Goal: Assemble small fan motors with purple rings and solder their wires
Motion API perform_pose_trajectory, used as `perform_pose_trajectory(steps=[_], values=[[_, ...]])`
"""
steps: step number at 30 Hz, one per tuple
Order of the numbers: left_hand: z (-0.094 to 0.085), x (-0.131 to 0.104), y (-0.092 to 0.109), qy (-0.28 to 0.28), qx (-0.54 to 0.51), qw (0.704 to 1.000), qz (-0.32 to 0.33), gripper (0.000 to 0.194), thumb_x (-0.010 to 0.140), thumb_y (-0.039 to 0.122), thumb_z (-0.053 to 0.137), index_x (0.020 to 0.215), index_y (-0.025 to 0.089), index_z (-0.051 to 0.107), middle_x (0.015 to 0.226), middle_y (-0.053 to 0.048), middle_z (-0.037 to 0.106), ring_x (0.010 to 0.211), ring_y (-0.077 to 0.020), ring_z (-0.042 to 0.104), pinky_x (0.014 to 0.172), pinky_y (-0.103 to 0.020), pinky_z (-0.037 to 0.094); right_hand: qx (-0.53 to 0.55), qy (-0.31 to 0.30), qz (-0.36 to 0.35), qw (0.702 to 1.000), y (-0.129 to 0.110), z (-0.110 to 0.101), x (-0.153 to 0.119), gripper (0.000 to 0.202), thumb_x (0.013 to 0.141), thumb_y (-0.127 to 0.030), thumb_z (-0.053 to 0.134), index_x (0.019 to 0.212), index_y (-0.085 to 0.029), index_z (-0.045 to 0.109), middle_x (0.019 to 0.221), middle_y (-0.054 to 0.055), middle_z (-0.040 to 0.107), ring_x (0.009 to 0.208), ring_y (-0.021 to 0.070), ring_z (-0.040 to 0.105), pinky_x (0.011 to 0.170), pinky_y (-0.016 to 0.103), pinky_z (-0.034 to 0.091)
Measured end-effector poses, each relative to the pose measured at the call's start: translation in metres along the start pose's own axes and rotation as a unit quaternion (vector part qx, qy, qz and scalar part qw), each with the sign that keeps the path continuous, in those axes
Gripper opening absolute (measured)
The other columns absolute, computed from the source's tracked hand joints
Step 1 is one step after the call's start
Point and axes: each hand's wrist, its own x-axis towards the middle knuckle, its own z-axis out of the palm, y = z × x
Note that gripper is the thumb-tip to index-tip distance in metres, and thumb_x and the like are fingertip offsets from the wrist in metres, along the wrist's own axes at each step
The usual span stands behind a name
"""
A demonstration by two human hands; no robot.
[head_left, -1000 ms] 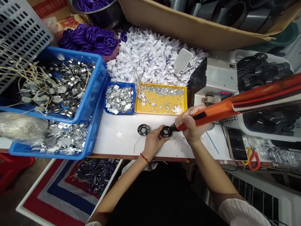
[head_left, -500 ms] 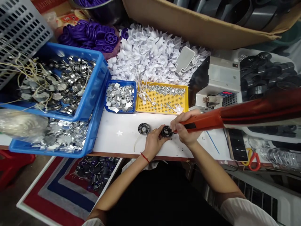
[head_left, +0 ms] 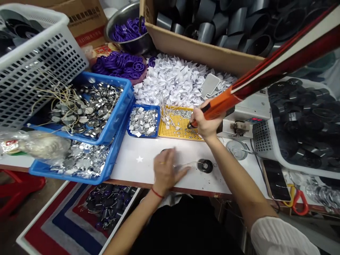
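Orange tool (head_left: 219, 103) clamped in R hand (head_left: 208, 124) at yellow tray (head_left: 166, 131); L hand (head_left: 165, 173) blurred, thumb apart, grip unclear; I can't tell if blk part (head_left: 208, 166) is complete.

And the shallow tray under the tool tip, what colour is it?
Yellow tray, seen in the head view.

Right hand (head_left: 208, 122) around an orange-red tool (head_left: 216, 106), its dark tip over the yellow tray (head_left: 174, 132)
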Motion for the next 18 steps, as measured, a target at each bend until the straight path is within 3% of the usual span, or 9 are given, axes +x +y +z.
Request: perform_pose_trajectory(steps=[1, 3, 5, 9, 13, 18], values=[[-0.006, -0.003, -0.012, 0.015, 0.023, 0.999, -0.043, 0.086, 0.077, 0.063, 0.065, 0.140, 0.012, 0.038, 0.121, -0.019, 0.055, 0.113, -0.0330, 0.053, 0.096, -0.044, 0.041, -0.003, 0.025, -0.018, 1.000, 0.004, 0.008, -0.003, 0.037, 0.072, -0.050, 0.075, 0.077, -0.028, 0.046, 0.053, -0.008, 0.047, 0.043, 0.0143, 0.053, 0.045, 0.033, 0.054], [-0.012, -0.009, -0.031, -0.008, 0.052, 0.992, -0.111, 0.089, 0.074, 0.066, 0.066, 0.138, 0.011, 0.039, 0.123, -0.021, 0.053, 0.114, -0.0352, 0.051, 0.096, -0.046, 0.041, -0.018, 0.052, -0.042, 0.998, 0.011, 0.017, -0.008, 0.033, 0.070, -0.044, 0.078, 0.071, -0.028, 0.049, 0.052, -0.007, 0.049, 0.043, 0.0151, 0.053, 0.044, 0.034, 0.054], [-0.010, -0.013, -0.037, -0.053, 0.056, 0.987, -0.138, 0.075, 0.076, 0.062, 0.067, 0.129, 0.013, 0.048, 0.120, -0.018, 0.055, 0.110, -0.0336, 0.053, 0.093, -0.046, 0.043, -0.033, 0.047, -0.039, 0.998, 0.015, 0.021, -0.011, 0.032, 0.070, -0.042, 0.078, 0.067, -0.028, 0.049, 0.052, -0.006, 0.049, 0.043, 0.0153, 0.052, 0.044, 0.034, 0.054], [0.002, -0.014, -0.021, -0.098, 0.021, 0.987, -0.128, 0.048, 0.083, 0.047, 0.066, 0.118, 0.017, 0.056, 0.110, -0.013, 0.058, 0.099, -0.0280, 0.057, 0.085, -0.039, 0.046, -0.057, 0.049, -0.045, 0.996, 0.020, 0.022, -0.010, 0.033, 0.070, -0.039, 0.078, 0.063, -0.027, 0.048, 0.050, -0.006, 0.048, 0.041, 0.0146, 0.050, 0.041, 0.033, 0.050], [0.005, -0.010, -0.006, -0.144, -0.011, 0.984, -0.104, 0.049, 0.083, 0.043, 0.066, 0.124, 0.020, 0.052, 0.103, -0.008, 0.060, 0.089, -0.0246, 0.059, 0.077, -0.035, 0.048, -0.075, 0.058, -0.047, 0.994, 0.021, 0.023, -0.010, 0.033, 0.072, -0.044, 0.075, 0.065, -0.026, 0.048, 0.050, -0.006, 0.048, 0.043, 0.0142, 0.051, 0.042, 0.032, 0.049], [0.005, -0.009, -0.003, -0.160, 0.004, 0.983, -0.088, 0.048, 0.084, 0.034, 0.065, 0.127, 0.020, 0.050, 0.095, -0.006, 0.062, 0.084, -0.0250, 0.058, 0.074, -0.037, 0.047, -0.113, 0.048, -0.030, 0.992, 0.018, 0.022, -0.011, 0.032, 0.074, -0.047, 0.071, 0.068, -0.026, 0.047, 0.052, -0.005, 0.050, 0.046, 0.0147, 0.054, 0.048, 0.033, 0.053]])
